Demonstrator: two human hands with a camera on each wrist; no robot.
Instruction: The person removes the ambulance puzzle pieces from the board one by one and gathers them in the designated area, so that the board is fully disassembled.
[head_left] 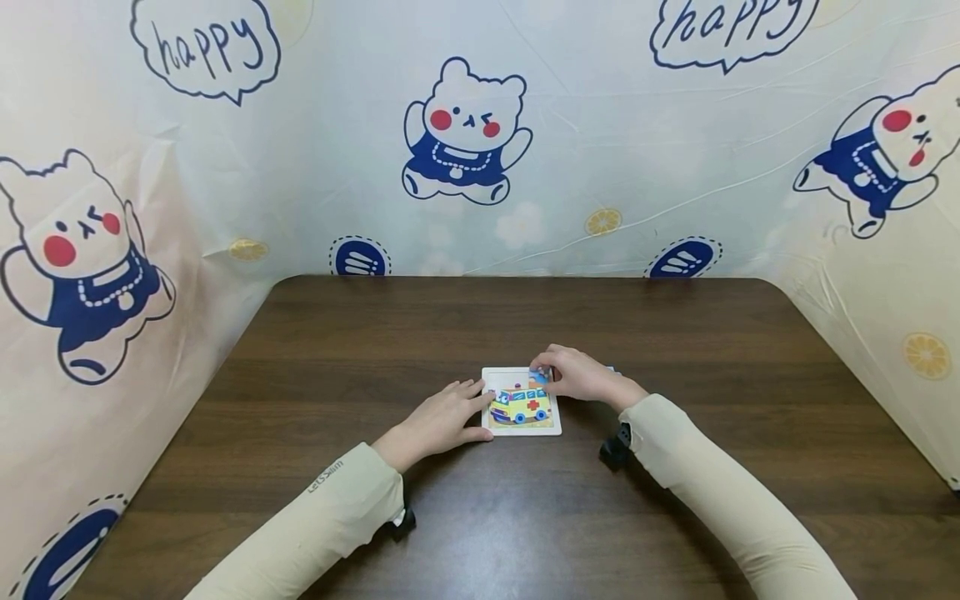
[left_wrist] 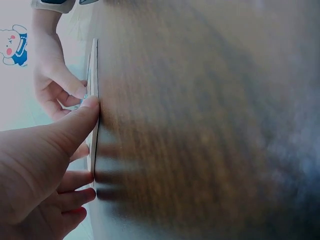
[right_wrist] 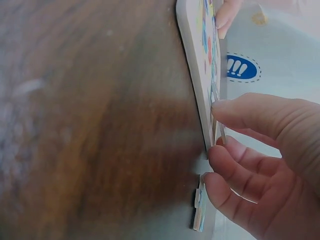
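Note:
A white-framed picture puzzle (head_left: 523,432) with a yellow ambulance lies flat on the table; its upper left shows a pale, bare area. My left hand (head_left: 438,421) rests along the frame's left side, fingers extended; in the left wrist view that hand (left_wrist: 45,160) touches the board's edge (left_wrist: 94,65) with thumb and fingertips. At the upper right corner my right hand (head_left: 581,375) pinches a small blue-and-orange piece (head_left: 537,377). The right wrist view shows this piece (right_wrist: 223,134) slightly tilted over the board (right_wrist: 192,60), between the right hand's (right_wrist: 270,170) thumb and fingers.
A small stack of thin pieces (right_wrist: 199,212) lies beside the board, under the right hand's fingers; in the head view only a blue bit (head_left: 611,368) shows behind that hand. The brown table (head_left: 480,517) meets a printed cloth backdrop (head_left: 570,167) at its far edge.

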